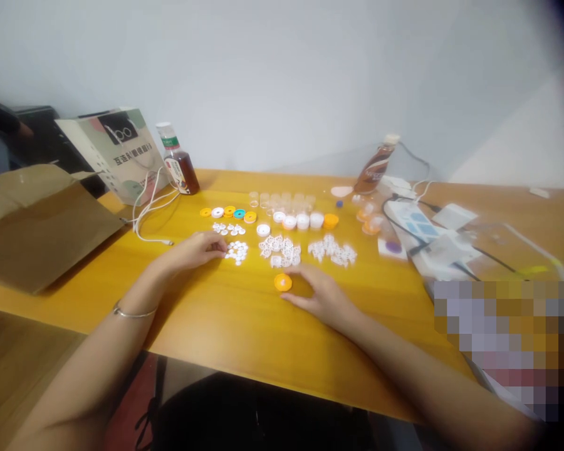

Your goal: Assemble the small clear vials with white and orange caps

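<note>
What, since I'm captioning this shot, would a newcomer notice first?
Probably the bright orange cap at the right hand, front and centre on the table. Next, the cluster of small white pieces by the left hand, then the dark-drink bottle standing back left, beside the printed bag.

One view, from a camera worn on the person's head, behind and above the left hand (200,248) and right hand (323,295), facing forward and down. It is wide, with both hands at middle distance, the table (216,326) around them, the wall (282,88) beyond, and the person's lap (249,413) nearest.
</note>
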A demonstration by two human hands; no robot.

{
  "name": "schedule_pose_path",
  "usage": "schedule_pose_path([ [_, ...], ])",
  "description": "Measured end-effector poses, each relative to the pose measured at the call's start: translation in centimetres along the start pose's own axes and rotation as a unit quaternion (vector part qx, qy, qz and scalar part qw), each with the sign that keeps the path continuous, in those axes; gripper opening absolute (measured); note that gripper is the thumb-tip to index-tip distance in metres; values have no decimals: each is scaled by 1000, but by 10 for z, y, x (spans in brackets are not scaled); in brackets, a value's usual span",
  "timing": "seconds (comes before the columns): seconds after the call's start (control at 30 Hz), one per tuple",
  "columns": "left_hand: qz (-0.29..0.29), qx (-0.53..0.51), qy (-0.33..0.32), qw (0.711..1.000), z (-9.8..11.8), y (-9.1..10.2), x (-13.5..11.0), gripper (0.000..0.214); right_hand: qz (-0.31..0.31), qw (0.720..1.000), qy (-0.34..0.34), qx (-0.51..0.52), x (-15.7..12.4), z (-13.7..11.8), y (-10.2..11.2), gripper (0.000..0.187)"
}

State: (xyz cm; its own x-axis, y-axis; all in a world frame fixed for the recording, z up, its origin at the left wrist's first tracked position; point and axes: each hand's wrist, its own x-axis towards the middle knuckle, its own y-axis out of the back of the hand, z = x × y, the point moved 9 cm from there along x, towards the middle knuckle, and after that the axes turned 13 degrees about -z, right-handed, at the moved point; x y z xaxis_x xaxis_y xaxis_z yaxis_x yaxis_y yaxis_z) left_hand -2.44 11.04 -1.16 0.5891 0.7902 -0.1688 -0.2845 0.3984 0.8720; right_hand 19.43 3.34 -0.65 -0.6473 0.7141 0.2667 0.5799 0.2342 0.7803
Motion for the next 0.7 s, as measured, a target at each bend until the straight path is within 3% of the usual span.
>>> schedule_pose_path([
  [0.5, 28, 93, -13, 995, 12, 8, -8, 18, -13, 1000, -10, 19, 2, 2, -2, 25],
  [0.7, 5, 53, -23, 998, 9, 4, -5, 16, -13, 999, -14, 26, 1, 2, -1, 25],
])
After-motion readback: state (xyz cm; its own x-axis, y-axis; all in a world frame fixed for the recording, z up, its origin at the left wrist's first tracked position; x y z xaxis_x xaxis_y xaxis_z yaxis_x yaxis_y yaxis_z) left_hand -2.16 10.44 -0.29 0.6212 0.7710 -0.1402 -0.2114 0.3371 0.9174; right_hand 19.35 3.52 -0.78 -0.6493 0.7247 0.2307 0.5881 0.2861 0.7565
